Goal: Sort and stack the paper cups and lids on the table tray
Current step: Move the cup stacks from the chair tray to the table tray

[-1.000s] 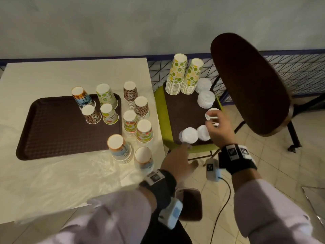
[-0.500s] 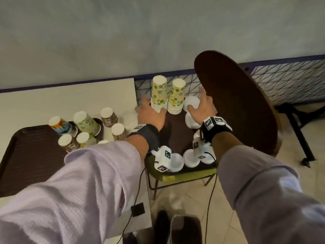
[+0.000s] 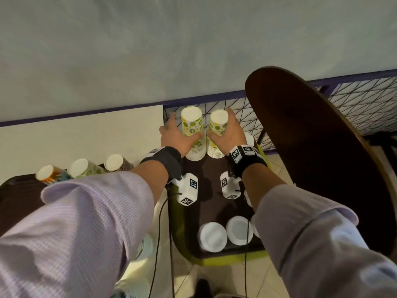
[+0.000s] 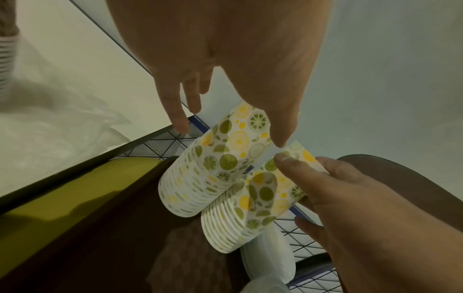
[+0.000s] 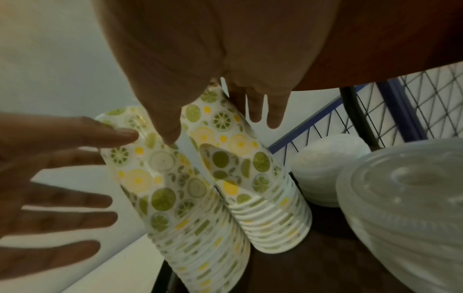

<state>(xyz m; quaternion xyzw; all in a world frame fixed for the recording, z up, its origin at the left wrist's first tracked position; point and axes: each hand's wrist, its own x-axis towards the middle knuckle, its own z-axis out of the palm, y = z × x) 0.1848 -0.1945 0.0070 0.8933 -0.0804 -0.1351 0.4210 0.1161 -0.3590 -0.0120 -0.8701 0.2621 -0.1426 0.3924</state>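
Observation:
Two tall upside-down stacks of citrus-print paper cups stand side by side at the back of the brown chair tray (image 3: 206, 190). My left hand (image 3: 179, 134) (image 4: 230, 130) is beside the left cup stack (image 3: 192, 130) (image 4: 213, 168). Its fingers are straight and spread, and only the thumb touches the stack. My right hand (image 3: 225, 130) (image 5: 218, 126) grips the right cup stack (image 3: 218, 125) (image 5: 250, 168), thumb in front and fingers behind. White lids (image 3: 212, 237) lie at the tray's near edge. Lid stacks (image 5: 328, 168) stand to the right of the cups.
The table's brown tray (image 3: 12, 201) is at the left with several patterned cups (image 3: 80, 168) upside down at its far edge. A dark chair back (image 3: 311, 147) rises close on the right. A wire fence (image 3: 354, 108) runs behind. The green seat edge (image 3: 214, 262) frames the chair tray.
Both hands reached from the near lids to the back of the chair tray. The right hand left the lid stack and closed round the right cup stack. The left hand rose along the left stack.

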